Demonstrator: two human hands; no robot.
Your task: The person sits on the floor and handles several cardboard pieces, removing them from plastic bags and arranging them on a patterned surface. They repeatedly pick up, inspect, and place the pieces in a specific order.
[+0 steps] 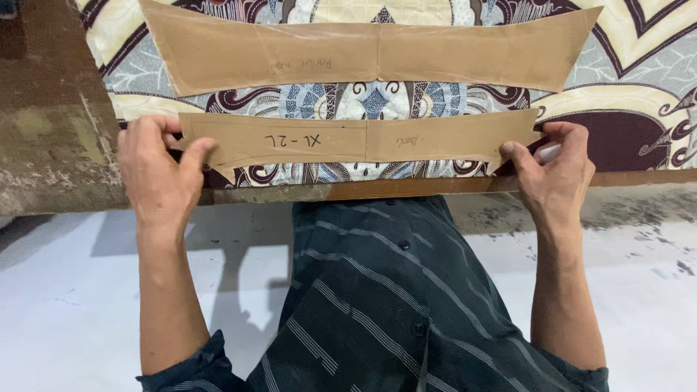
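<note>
**Pattern strip held at both ends**

The near strip (359, 139) lies on the cloth (639, 87) at the table edge (406, 189), its long axis from 9 to 3 o'clock. The left hand (156, 174) pinches its 9 o'clock end, and the right hand (555, 170) pinches the 3 o'clock end. Both are equally near. A second strip (370, 52) lies at 12 o'clock, apart.

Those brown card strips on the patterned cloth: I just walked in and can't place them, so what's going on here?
A person at a table edge holds the nearer brown paper pattern piece flat on a patterned batik cloth, the left hand gripping its left end and the right hand its right end. A second, longer pattern piece lies farther up on the cloth, untouched. Something whitish shows at the right fingers; what it is cannot be told.
</note>
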